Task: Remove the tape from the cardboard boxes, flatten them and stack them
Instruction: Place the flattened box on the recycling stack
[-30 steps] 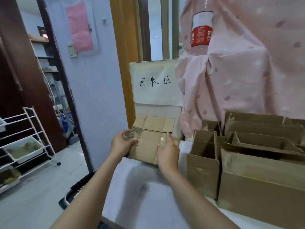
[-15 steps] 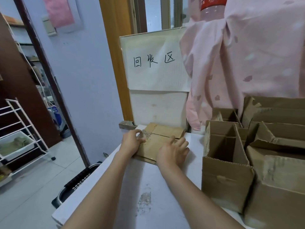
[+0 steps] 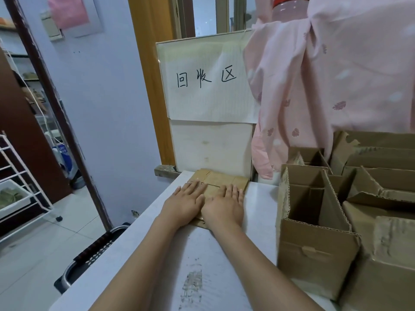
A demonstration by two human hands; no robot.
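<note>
We press left hand (image 3: 184, 204) and right hand (image 3: 224, 206), fingers straight and together, onto flattened box (image 3: 221, 179) on table (image 3: 260, 198); open boxes (image 3: 314, 221) beside.

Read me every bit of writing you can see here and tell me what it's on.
"回收区": handwritten in black on the white paper sheet taped to the upright board behind the table.
Dark printing on the flattened cardboard box, partly under the left hand: too small to read.
Red bottle label at the top edge: cut off, unreadable.
Blue item through the doorway: blurred, unreadable.
</note>
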